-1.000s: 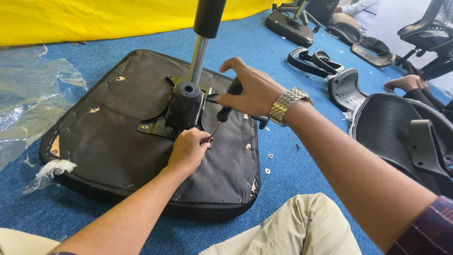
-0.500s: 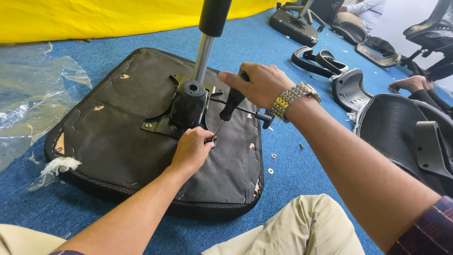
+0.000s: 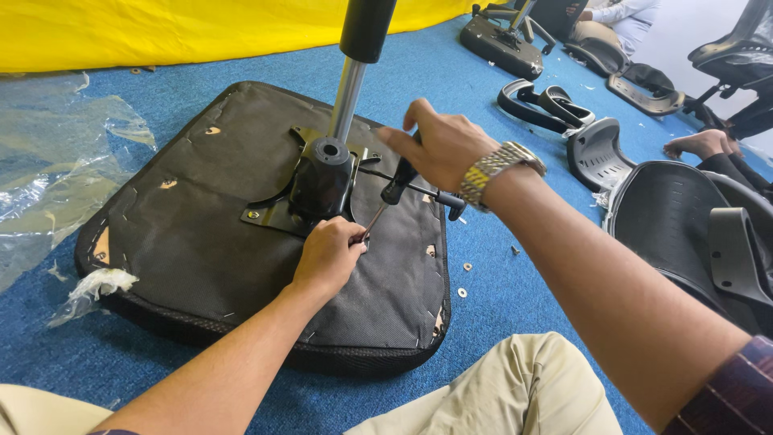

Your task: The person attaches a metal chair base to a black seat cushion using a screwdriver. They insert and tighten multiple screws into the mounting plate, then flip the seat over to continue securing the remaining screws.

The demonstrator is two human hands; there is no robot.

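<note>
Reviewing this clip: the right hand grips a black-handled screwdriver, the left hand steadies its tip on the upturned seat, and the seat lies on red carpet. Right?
Not quite. The head view shows blue carpet, not red. The rest holds: the right hand grips the black-handled screwdriver, and the left hand steadies its tip on the upturned seat.

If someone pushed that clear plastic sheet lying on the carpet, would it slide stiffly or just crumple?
The plastic sheet would probably crumple: it already lies wrinkled and folded on the carpet. It looks thin and see-through, so likely very light and floppy, apt to drift or bunch up. Its glossy surface suggests it may be slippery to grasp.
</note>
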